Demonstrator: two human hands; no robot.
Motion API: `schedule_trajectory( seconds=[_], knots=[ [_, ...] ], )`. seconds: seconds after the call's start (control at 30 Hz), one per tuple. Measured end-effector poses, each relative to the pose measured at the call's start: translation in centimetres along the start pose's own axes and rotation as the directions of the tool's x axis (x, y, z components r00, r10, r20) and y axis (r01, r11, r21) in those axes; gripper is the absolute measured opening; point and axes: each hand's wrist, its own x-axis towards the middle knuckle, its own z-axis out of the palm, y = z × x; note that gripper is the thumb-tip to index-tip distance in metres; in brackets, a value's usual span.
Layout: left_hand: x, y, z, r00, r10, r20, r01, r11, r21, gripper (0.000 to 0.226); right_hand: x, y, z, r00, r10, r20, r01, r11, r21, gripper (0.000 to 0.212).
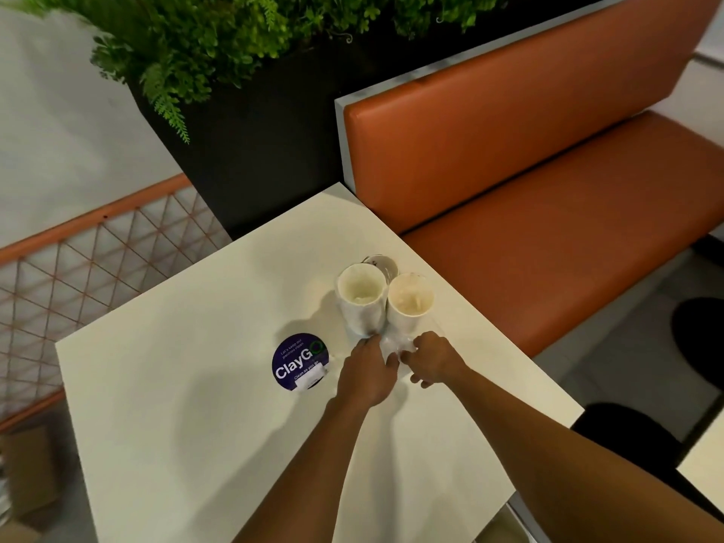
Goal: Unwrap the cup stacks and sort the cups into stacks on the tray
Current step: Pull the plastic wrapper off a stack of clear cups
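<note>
Railing of orange metal mesh (98, 268) at far left, beyond the table edge. Black planter box (254, 150) with green ferns (176, 52) stands behind the table's far corner. White square tabletop (176, 386) carries a round dark-blue sticker (299, 360) lettered ClayGO, near its middle. Just right of the sticker stand two upright stacks of white paper cups, mouths up, sides touching: left cup stack (360, 295) and right cup stack (410, 301). Behind them is a further white round rim (382, 262), mostly hidden; cannot tell what it is. Clear crumpled plastic wrap (393, 342) bunches at the near foot of both stacks. Left hand (368, 372) lies palm down, fingers curled, tips pinching the wrap below the left stack. Right hand (431, 358) is just beside it, fingers bent round the loose wrap below the right stack. Orange padded bench (548, 190) runs along the table's right side.
</note>
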Motion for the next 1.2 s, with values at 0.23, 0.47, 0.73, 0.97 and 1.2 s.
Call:
schedule_trajectory(
  seconds=[0.23,0.47,0.73,0.97,1.2],
  knots=[
    [-0.3,-0.1,0.4,0.993,-0.064,-0.103,0.038,0.971,-0.236,0.041,0.0,0.2,0.1,0.987,0.049,-0.151,-0.038,0.996,0.076,0.026],
    [-1.1,-0.1,0.5,0.971,-0.107,-0.212,0.003,0.899,-0.438,0.037,-0.9,0.2,0.2,0.967,0.089,-0.24,-0.029,0.97,0.24,0.043],
    [-3.3,1.4,-0.4,0.958,-0.134,-0.253,-0.038,0.815,-0.579,0.022,-2.7,1.2,0.0,0.985,0.078,-0.156,0.018,0.844,0.536,0.069],
    [-6.2,3.0,-1.4,0.944,-0.081,-0.32,-0.14,0.778,-0.612,0.02,-6.0,2.3,-0.4,0.99,-0.135,-0.039,0.122,0.687,0.717,0.047],
    [-9.9,6.3,-2.3,0.944,0.025,-0.328,-0.217,0.797,-0.563,0.022,-10.3,3.9,-1.9,0.976,-0.213,-0.044,0.159,0.562,0.812,0.038]
  ],
)
